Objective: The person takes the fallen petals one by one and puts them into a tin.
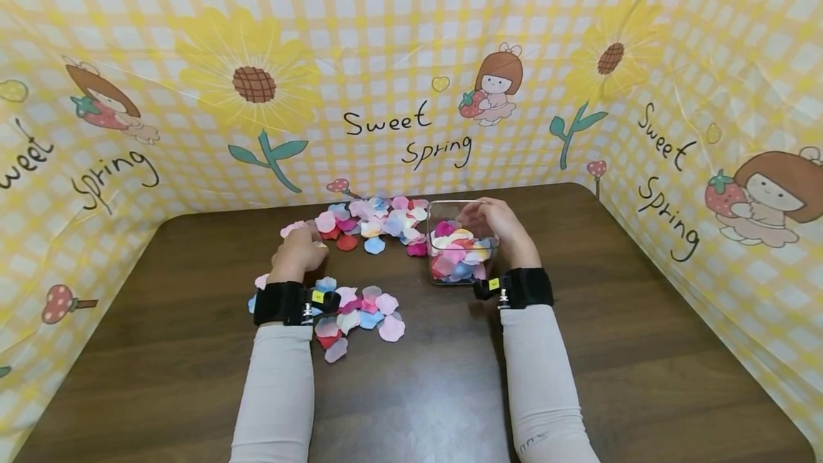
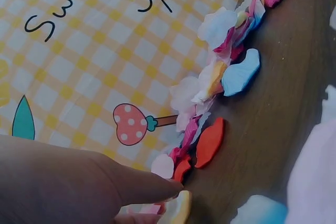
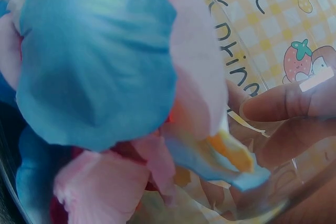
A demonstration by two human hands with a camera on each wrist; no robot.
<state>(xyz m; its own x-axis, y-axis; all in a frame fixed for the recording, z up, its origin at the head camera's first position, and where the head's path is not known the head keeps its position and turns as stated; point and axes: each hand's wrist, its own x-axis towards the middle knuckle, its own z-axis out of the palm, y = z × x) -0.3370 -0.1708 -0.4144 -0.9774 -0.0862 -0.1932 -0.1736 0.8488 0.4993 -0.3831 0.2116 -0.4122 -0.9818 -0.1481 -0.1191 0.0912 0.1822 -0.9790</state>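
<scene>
From the head view, the left hand [image 1: 298,251] rests knuckles-up on the dark wooden table [image 1: 643,320], fingers curled down onto loose pink, blue and red fabric petals [image 1: 369,223] spread at its 1 o'clock; more petals [image 1: 360,313] lie beside its wrist. The right hand [image 1: 504,231] wraps around the clear square plastic container [image 1: 459,249], which stands at table centre, packed with petals. In the left wrist view, a finger [image 2: 131,184] pinches a pale yellow petal [image 2: 176,208] against the table. Through the right wrist view, fingers [image 3: 283,106] press the container's transparent wall [image 3: 247,61] at 3 o'clock.
</scene>
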